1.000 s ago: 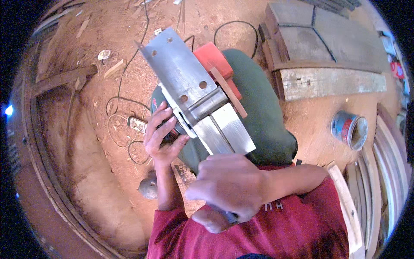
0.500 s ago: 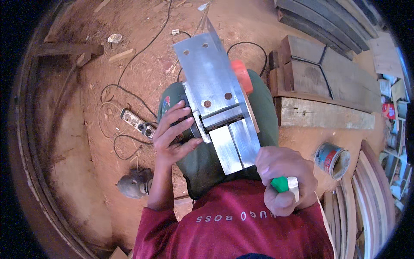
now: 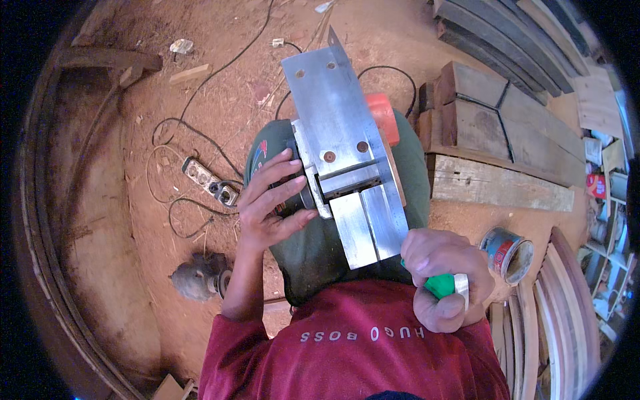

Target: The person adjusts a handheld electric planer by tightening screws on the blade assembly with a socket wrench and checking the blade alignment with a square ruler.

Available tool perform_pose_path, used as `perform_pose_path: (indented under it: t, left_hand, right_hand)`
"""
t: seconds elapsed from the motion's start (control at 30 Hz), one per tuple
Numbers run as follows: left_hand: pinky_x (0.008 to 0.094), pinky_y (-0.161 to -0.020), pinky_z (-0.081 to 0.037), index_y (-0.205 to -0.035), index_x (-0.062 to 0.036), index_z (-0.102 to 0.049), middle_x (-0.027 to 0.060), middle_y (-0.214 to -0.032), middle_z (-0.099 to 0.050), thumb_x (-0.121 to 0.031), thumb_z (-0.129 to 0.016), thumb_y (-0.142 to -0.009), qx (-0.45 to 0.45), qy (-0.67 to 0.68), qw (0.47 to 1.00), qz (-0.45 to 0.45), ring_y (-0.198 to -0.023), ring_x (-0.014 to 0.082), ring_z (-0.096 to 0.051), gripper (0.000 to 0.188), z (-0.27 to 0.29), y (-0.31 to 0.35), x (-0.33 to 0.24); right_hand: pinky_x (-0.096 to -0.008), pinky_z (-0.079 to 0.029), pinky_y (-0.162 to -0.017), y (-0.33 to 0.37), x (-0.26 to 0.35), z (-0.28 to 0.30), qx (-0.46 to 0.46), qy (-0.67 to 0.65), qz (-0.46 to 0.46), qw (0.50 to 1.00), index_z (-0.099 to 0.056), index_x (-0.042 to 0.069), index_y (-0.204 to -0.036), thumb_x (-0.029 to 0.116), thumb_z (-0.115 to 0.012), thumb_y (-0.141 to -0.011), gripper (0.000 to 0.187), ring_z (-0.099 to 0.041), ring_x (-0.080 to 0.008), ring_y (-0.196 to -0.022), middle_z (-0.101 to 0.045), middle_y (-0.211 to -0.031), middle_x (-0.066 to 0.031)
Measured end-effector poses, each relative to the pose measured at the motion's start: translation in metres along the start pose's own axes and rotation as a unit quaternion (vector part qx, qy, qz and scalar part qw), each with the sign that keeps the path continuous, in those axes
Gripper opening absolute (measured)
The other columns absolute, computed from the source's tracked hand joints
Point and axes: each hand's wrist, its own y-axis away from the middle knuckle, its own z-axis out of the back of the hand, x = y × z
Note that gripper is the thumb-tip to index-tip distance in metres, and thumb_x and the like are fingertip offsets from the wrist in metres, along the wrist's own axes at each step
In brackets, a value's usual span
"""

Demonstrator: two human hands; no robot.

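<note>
An electric planer lies upside down across my lap, its metal sole facing up and the blade slot showing between the two plates. My left hand holds the planer by its dark side, fingers spread along the housing and thumb near the slot. At the planer's near right corner, my right hand is closed around a tool with a green handle and a pale, flat end piece. Its working end is hidden by the fist and the planer, so its kind cannot be told. An orange-red part sticks out on the planer's right.
A power strip with dark cables lies on the dusty floor at left, near a dark grinder-like machine. Timber beams are stacked at right. A tin can stands by my right hand, beside curved wooden pieces.
The planer and both hands appear shifted slightly right, while the floor things at left also shift a little. Both hands keep their holds.
</note>
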Motion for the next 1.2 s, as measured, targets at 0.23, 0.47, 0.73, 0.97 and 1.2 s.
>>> perform_pose_path:
  t: [0.23,0.47,0.73,0.97,1.2]
  left_hand:
    - [0.0515,-0.105,-0.051,-0.114,-0.0024,-0.074,0.0200,-0.123,-0.069,-0.027,-0.091,-0.073,0.003,-0.002,1.000,0.005,-0.126,0.0419,-0.061,0.051,0.001,-0.001,-0.002]
    - [0.0522,-0.105,-0.050,-0.114,-0.0022,-0.074,0.0203,-0.124,-0.069,-0.028,-0.091,-0.073,-0.002,0.008,1.000,-0.009,-0.126,0.0418,-0.061,0.051,0.000,0.001,0.004]
    - [0.0516,-0.105,-0.050,-0.114,-0.0030,-0.074,0.0202,-0.123,-0.069,-0.026,-0.090,-0.074,0.002,0.010,1.000,-0.004,-0.126,0.0430,-0.061,0.049,0.002,-0.001,0.000]
    - [0.0476,-0.102,-0.053,-0.112,-0.0086,-0.078,0.0146,-0.123,-0.070,-0.007,-0.089,-0.067,0.012,-0.001,1.000,-0.018,-0.124,0.0420,-0.063,0.046,-0.001,0.007,-0.001]
    - [0.0473,-0.101,-0.054,-0.113,-0.0065,-0.076,0.0138,-0.125,-0.069,-0.008,-0.089,-0.068,0.012,-0.004,1.000,-0.016,-0.125,0.0410,-0.063,0.046,0.001,0.007,-0.002]
  right_hand:
    - [-0.0334,-0.041,-0.045,0.006,-0.001,0.001,-0.010,-0.020,-0.015,1.000,-0.058,-0.002,-0.101,0.041,-0.057,-0.103,0.043,-0.050,-0.0178,-0.050,-0.054,-0.065,-0.0065]
    - [-0.0341,-0.045,-0.048,0.010,-0.004,0.002,-0.021,-0.032,-0.021,0.999,-0.062,-0.003,-0.104,0.037,-0.062,-0.101,0.040,-0.057,-0.0203,-0.054,-0.059,-0.069,-0.0076]
    - [-0.0347,-0.046,-0.048,0.013,-0.003,0.001,-0.031,-0.041,-0.036,0.998,-0.061,-0.002,-0.100,0.040,-0.060,-0.102,0.043,-0.058,-0.0217,-0.055,-0.061,-0.073,-0.0093]
    - [-0.0353,-0.047,-0.049,0.015,-0.004,0.002,-0.044,-0.049,-0.047,0.997,-0.061,-0.002,-0.099,0.042,-0.060,-0.102,0.044,-0.058,-0.0219,-0.056,-0.062,-0.075,-0.0103]
    - [-0.0353,-0.046,-0.048,0.017,-0.009,-0.002,-0.036,-0.048,-0.039,0.997,-0.060,-0.003,-0.099,0.042,-0.058,-0.103,0.045,-0.057,-0.0215,-0.056,-0.060,-0.074,-0.0098]
